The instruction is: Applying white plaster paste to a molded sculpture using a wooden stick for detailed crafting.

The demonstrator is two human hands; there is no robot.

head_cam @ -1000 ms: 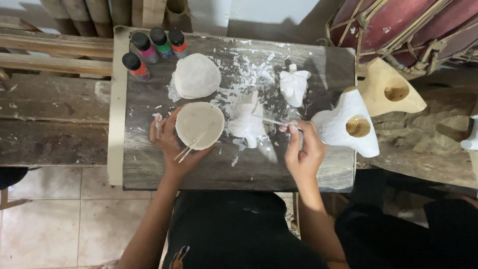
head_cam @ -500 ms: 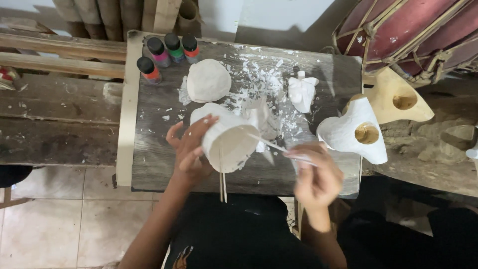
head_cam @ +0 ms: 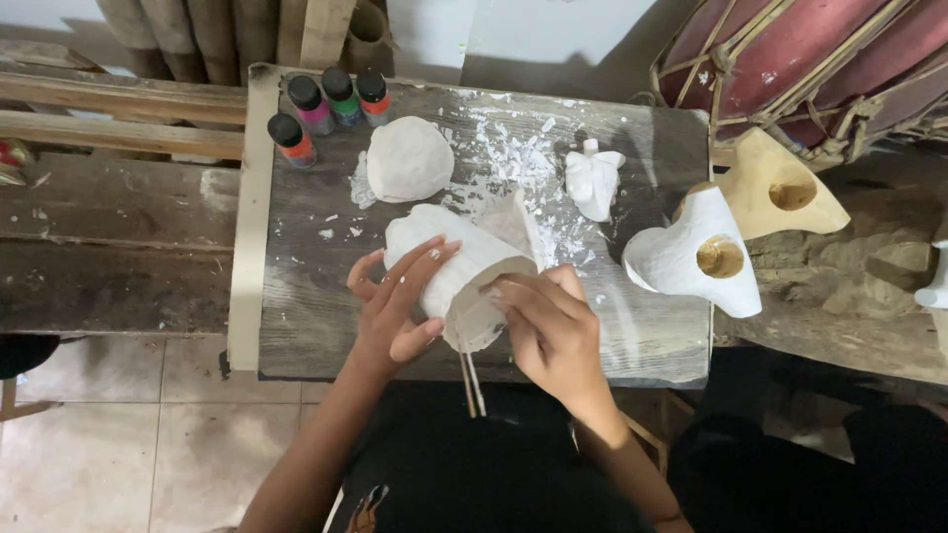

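My left hand (head_cam: 395,306) grips the side of a white, cup-shaped plaster piece (head_cam: 456,268) tilted over the wooden board (head_cam: 306,326). Two thin sticks (head_cam: 471,383) poke out below it toward me. My right hand (head_cam: 548,331) is pressed against the piece's open lower end, fingers curled on its rim; whether it still holds the thin tool is hidden. A white domed piece (head_cam: 408,158) lies behind, with white scraps (head_cam: 509,158) scattered around it.
Several small paint bottles (head_cam: 326,109) stand at the board's back left. A small white figure (head_cam: 592,180) and a white mask with a round hole (head_cam: 696,255) lie to the right, a bare wooden mask (head_cam: 775,188) beyond. A red drum (head_cam: 810,59) is at back right.
The white piece was lifted from the board and tilted toward me by my left hand. My right hand moved left from the board's right side onto the piece's open end.
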